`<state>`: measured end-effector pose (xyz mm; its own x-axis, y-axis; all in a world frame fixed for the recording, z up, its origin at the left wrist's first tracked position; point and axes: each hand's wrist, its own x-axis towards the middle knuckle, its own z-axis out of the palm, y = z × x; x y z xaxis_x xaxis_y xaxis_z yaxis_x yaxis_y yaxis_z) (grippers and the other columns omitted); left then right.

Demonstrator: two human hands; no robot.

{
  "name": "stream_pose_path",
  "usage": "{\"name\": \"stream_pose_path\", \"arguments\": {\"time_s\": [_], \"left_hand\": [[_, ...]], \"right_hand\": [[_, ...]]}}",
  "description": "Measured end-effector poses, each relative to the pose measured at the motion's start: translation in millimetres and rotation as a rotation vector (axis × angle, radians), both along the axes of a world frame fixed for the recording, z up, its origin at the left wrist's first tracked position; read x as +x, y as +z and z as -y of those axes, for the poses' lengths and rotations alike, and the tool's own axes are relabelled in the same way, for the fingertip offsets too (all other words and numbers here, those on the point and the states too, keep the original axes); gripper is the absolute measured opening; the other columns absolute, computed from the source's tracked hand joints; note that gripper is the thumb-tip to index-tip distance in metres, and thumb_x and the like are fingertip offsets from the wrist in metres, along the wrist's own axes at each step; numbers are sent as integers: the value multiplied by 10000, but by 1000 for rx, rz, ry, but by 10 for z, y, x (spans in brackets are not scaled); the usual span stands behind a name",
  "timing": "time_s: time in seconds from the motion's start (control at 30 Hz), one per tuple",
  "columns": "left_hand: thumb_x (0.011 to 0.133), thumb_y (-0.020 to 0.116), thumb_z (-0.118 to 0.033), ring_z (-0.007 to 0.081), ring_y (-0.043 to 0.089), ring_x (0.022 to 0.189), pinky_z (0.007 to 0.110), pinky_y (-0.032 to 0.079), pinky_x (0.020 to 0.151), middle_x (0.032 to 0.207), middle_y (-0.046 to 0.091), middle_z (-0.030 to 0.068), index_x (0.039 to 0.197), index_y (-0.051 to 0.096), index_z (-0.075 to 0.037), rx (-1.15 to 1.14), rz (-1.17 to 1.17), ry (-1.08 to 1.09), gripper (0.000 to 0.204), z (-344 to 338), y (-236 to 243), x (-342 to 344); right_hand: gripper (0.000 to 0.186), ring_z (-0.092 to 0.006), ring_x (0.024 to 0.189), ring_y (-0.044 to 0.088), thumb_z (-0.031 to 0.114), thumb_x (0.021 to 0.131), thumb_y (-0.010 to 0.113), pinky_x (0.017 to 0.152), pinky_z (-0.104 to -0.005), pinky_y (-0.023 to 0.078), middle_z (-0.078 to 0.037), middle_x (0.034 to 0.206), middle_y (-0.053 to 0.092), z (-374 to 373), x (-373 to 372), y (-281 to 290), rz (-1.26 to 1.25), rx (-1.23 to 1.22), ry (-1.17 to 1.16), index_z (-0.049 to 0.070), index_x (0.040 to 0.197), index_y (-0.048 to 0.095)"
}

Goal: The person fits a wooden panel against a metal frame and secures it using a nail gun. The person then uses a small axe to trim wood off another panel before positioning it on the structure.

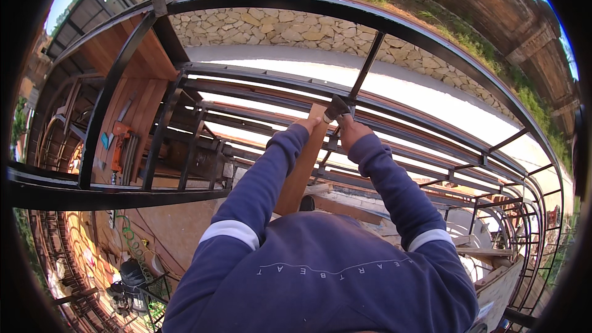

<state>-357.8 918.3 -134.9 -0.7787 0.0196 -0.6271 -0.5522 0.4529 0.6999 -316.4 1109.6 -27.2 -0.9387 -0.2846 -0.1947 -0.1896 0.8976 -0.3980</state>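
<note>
A long brown wooden board (301, 172) slants from my chest out toward the metal frame, its far end between my hands. My left hand (308, 124) is closed around the board's left edge near that end. Beside it, my right hand (354, 131) is closed at a small tool with a dark, flat head (336, 106). The tool's head lies against or just over the board's far right corner; its exact kind and the grip on its handle are partly hidden by my fingers.
A black metal frame (259, 1) curves around me, with parallel rails (425, 128) ahead. Wooden planks (126, 95) line the left, where an orange power tool (121, 147) rests. Past the frame stands a stone wall (271, 28). Black bags or shoes (131, 280) lie low at left.
</note>
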Motion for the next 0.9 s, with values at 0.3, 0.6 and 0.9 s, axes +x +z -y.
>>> {"name": "stream_pose_path", "arguments": {"time_s": [0.3, 0.6, 0.9], "left_hand": [[895, 501, -605, 355, 554, 1195, 378, 408, 1005, 1277, 571, 256, 1246, 582, 43, -27, 36, 10, 741, -15, 220, 56], [901, 492, -597, 360, 562, 1177, 381, 415, 1004, 1268, 576, 258, 1241, 578, 61, -70, -36, -11, 745, -35, 209, 68], [930, 577, -449, 283, 662, 957, 356, 501, 844, 1024, 682, 217, 1130, 616, 55, 152, -490, 40, 544, 102, 612, 631]], "right_hand": [[181, -414, 767, 650, 144, 951, 461, 673, -498, 516, -245, 892, 657, 12, 139, 48, -175, -56, -20, 36, 1092, 498], [228, -430, 743, 641, 159, 933, 497, 643, -509, 507, -246, 795, 650, -48, 131, -153, -52, 21, 2, 16, 1109, 471], [152, -111, 491, 565, 103, 872, 667, 445, -267, 451, -55, 650, 596, 10, 343, 187, 39, -938, -353, 1, 944, 581]]}}
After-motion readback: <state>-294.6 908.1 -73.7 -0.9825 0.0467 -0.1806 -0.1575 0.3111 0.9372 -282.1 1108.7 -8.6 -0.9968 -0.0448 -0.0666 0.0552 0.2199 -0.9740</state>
